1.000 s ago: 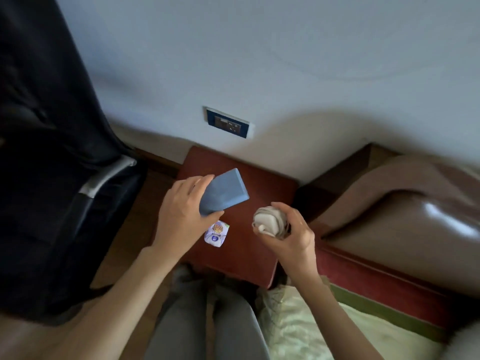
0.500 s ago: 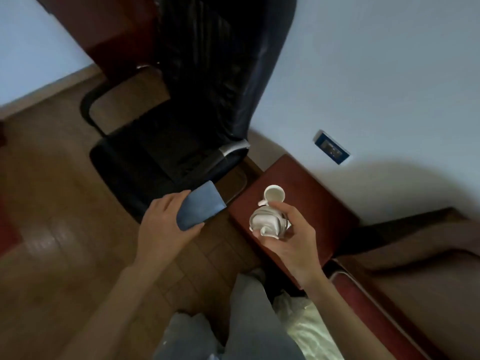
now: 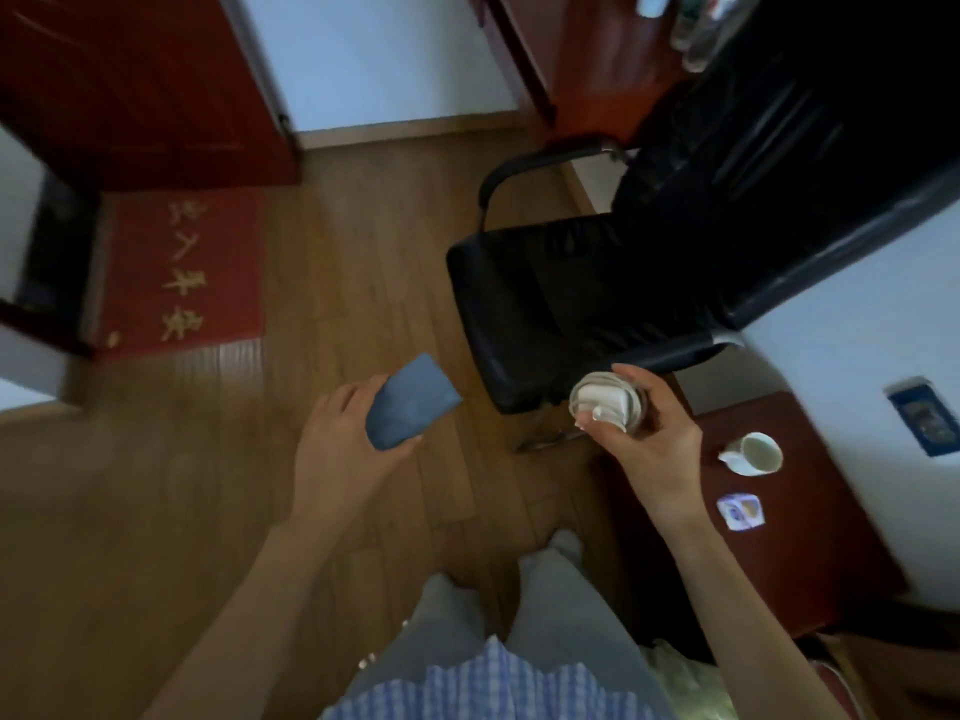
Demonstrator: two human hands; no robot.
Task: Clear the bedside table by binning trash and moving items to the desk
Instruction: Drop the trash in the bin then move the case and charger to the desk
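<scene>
My left hand (image 3: 343,449) grips a flat blue rectangular object (image 3: 410,402) over the wooden floor. My right hand (image 3: 654,439) holds a white charger with its cable wound round it (image 3: 605,400), in front of the chair seat. The red-brown bedside table (image 3: 810,553) lies at the right. On it stand a small white cup (image 3: 756,453) and a small white-and-blue wrapper (image 3: 740,511). A red-brown desk (image 3: 587,59) with bottles (image 3: 693,28) on it shows at the top right.
A black office chair (image 3: 623,283) stands between me and the desk. A red door mat with gold characters (image 3: 182,267) lies on the floor at the left by a red door (image 3: 130,80). A blue wall socket (image 3: 924,418) sits above the table.
The view has swung left from the bedside table toward the floor, chair and desk. Both hands keep their objects and now hang over the floor, away from the table.
</scene>
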